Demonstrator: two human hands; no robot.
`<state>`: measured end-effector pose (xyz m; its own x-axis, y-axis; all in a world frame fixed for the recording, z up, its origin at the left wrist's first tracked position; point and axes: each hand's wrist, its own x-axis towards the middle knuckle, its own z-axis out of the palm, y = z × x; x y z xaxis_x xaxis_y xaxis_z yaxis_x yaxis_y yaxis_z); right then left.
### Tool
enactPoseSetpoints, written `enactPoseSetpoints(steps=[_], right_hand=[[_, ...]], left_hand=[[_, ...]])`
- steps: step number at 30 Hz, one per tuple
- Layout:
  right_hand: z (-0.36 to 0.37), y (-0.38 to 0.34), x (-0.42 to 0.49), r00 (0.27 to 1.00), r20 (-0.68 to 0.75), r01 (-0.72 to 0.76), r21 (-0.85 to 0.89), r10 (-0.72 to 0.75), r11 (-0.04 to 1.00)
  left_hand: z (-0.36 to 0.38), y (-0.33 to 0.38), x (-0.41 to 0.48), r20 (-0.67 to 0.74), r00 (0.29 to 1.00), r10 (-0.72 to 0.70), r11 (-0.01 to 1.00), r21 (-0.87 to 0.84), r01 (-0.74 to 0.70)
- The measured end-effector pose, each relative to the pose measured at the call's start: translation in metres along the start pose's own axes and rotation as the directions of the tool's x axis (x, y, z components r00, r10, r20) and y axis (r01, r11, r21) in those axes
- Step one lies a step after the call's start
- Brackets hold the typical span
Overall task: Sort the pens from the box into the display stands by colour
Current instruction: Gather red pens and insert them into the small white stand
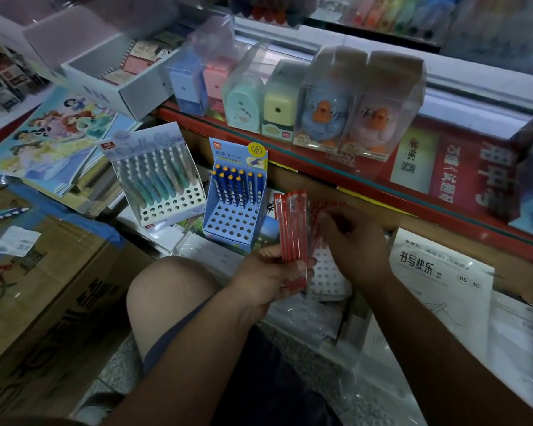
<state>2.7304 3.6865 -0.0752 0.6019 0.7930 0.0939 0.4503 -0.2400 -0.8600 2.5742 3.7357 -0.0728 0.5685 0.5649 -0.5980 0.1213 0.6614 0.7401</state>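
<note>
Head: left fingers (270, 253) round red pens (291, 229)

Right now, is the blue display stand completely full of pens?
No: the blue display stand has blue pens only in its back rows, and the holes in front are empty.

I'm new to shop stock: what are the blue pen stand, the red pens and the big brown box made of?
The blue display stand looks like matt printed card: folded edges, punched holes. The red pens in the left hand seem smooth plastic, though blur leaves it open. The brown box looks like dull cardboard, sealed with blue tape.
</note>
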Motion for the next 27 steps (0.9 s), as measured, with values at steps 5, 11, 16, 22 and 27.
enactPoseSetpoints(steps=[5,11,16,22,27], right_hand=[[-0.015,-0.021,0.007,0.982,0.182,-0.101,0.254,0.055,0.962],[-0.026,-0.016,0.01,0.99,0.031,-0.137,0.308,0.134,0.941],[-0.035,0.005,0.009,0.977,-0.185,-0.07,0.175,0.103,0.982],[-0.023,0.024,0.002,0.986,-0.15,-0.069,0.026,0.072,0.997],[-0.011,0.032,-0.003,0.992,-0.123,-0.02,-0.119,0.005,0.993]], left_hand=[[0.004,0.0,-0.004,0.096,0.995,-0.025,0.999,0.039,0.021],[0.003,-0.001,-0.002,0.023,0.999,-0.031,0.999,-0.01,0.031],[-0.001,-0.002,0.003,-0.134,0.991,-0.029,0.999,-0.04,0.024],[0.0,-0.002,0.005,-0.156,0.987,-0.025,0.999,-0.037,0.019],[-0.001,-0.004,0.005,-0.155,0.988,-0.019,0.999,-0.037,0.014]])
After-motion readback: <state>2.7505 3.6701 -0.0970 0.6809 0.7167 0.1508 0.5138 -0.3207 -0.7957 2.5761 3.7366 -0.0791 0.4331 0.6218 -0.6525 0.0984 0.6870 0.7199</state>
